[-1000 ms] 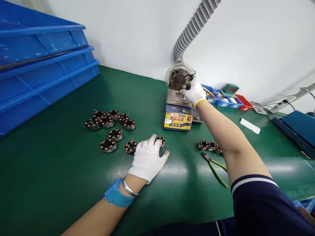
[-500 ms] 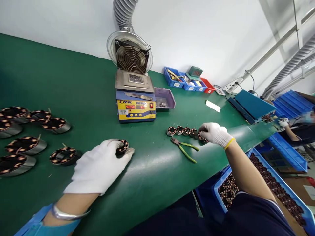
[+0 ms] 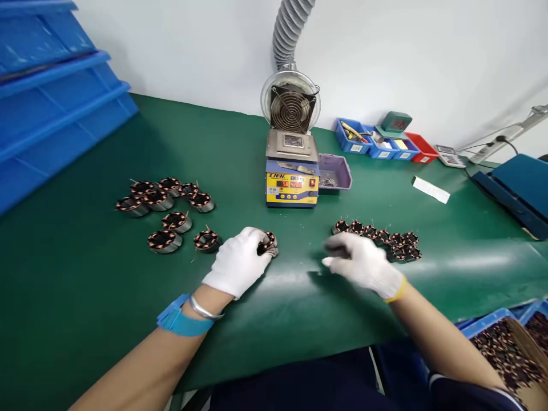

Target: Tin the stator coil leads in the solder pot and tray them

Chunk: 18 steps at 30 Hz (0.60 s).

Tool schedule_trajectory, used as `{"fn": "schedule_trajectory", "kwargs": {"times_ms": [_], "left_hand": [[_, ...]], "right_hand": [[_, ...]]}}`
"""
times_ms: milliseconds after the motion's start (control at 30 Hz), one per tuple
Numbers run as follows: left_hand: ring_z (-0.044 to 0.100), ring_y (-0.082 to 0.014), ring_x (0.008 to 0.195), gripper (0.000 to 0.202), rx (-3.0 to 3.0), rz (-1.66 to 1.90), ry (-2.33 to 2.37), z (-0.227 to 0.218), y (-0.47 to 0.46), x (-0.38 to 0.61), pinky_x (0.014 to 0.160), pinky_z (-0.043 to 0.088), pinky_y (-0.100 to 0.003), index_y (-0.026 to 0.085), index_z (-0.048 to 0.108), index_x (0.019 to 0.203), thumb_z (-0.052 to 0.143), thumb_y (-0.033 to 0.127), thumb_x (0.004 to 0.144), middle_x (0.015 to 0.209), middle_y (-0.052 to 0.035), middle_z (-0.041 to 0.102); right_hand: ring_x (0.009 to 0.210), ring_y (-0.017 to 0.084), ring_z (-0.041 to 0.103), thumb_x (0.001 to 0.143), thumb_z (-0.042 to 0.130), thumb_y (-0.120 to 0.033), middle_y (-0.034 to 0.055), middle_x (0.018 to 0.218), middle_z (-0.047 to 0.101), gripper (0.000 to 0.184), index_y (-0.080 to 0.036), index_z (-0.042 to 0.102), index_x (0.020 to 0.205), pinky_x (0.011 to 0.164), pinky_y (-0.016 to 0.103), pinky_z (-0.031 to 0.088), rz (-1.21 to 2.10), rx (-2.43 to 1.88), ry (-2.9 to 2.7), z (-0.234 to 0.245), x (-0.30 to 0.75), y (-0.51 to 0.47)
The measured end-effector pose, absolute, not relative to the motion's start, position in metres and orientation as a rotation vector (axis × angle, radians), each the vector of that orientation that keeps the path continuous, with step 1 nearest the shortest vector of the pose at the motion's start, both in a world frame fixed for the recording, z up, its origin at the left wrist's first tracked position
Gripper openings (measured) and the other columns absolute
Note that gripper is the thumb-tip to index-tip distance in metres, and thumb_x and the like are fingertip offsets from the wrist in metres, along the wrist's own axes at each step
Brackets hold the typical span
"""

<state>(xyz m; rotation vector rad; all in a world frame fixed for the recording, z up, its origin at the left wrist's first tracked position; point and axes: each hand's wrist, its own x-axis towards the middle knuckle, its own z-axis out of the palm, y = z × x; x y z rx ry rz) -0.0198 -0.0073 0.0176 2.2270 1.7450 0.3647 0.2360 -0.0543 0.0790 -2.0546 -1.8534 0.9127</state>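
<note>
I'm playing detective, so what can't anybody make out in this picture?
Head view, all of these:
- Part of the metal ring: hidden by the left hand.
- Right hand: its fingers are blurred.
- Blue bins: cut off by the left edge.
- Writing on the white label of a small blue tray: too small to read.

Blue bins (image 3: 363, 148) stand left of the red bin (image 3: 430, 156), a calculator (image 3: 450, 158) lies just right of it, and a white strip (image 3: 431, 189) lies in front.
</note>
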Motion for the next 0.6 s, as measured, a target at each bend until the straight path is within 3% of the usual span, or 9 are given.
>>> {"fn": "schedule_trajectory", "kwargs": {"times_ms": [67,133,233,300,400,500,600], "left_hand": [[0.067,-0.0284,0.092,0.026,2.125,0.404,1.774,0.021,-0.009,-0.018,0.075,0.05,-0.035,0.022,0.061,0.093,0.054,0.043,0.081,0.109,-0.0069,0.066],[0.067,-0.029,0.095,0.031,2.01,0.465,1.819,0.024,-0.011,-0.017,0.077,0.051,-0.036,0.022,0.059,0.1,0.057,0.043,0.079,0.106,-0.0073,0.067],[0.067,-0.0296,0.097,0.056,1.858,0.605,1.875,0.025,-0.011,-0.019,0.081,0.052,-0.037,0.02,0.054,0.118,0.065,0.045,0.07,0.105,-0.0081,0.068],[0.067,-0.0283,0.097,0.065,1.821,0.707,1.809,0.023,-0.009,-0.021,0.085,0.052,-0.037,0.019,0.054,0.121,0.069,0.048,0.065,0.104,-0.007,0.068],[0.067,-0.0259,0.096,0.051,1.845,0.792,1.695,0.019,-0.006,-0.021,0.088,0.052,-0.035,0.019,0.065,0.104,0.068,0.049,0.063,0.102,-0.0064,0.068],[0.066,-0.0256,0.097,0.038,1.876,0.891,1.703,0.015,-0.005,-0.017,0.088,0.053,-0.034,0.017,0.067,0.088,0.068,0.043,0.06,0.113,-0.0096,0.064],[0.065,-0.0245,0.1,0.039,1.831,0.909,1.648,0.013,-0.005,-0.014,0.09,0.052,-0.033,0.017,0.066,0.09,0.067,0.041,0.06,0.115,-0.009,0.065]], "right_hand": [[0.093,0.022,0.067,0.064,0.079,-0.043,0.003,0.111,0.069,0.065,-0.032,0.058,0.125,0.082,0.037,0.055,1.25,-1.742,-1.795,0.057,0.197,-0.044],[0.094,0.022,0.067,0.06,0.083,-0.037,0.0023,0.112,0.068,0.078,-0.031,0.053,0.131,0.084,0.037,0.056,1.372,-1.617,-1.687,0.036,0.167,-0.032],[0.098,0.021,0.067,0.065,0.079,-0.033,0.0027,0.11,0.069,0.069,-0.027,0.054,0.129,0.088,0.036,0.055,1.466,-1.474,-1.464,0.02,0.142,-0.02],[0.102,0.021,0.066,0.069,0.075,-0.033,0.0049,0.113,0.069,0.062,-0.023,0.055,0.127,0.091,0.035,0.054,1.53,-1.331,-1.332,0.017,0.135,-0.017],[0.104,0.022,0.065,0.07,0.074,-0.037,0.0075,0.114,0.068,0.055,-0.019,0.059,0.119,0.094,0.037,0.053,1.543,-1.193,-1.239,0.013,0.135,-0.017],[0.102,0.023,0.065,0.071,0.074,-0.041,0.0084,0.112,0.069,0.053,-0.017,0.061,0.117,0.092,0.039,0.053,1.509,-1.16,-1.234,0.005,0.135,-0.018],[0.102,0.022,0.064,0.074,0.071,-0.038,0.0078,0.112,0.068,0.047,-0.018,0.063,0.116,0.092,0.038,0.052,1.357,-1.199,-1.325,0.0,0.135,-0.019]]}}
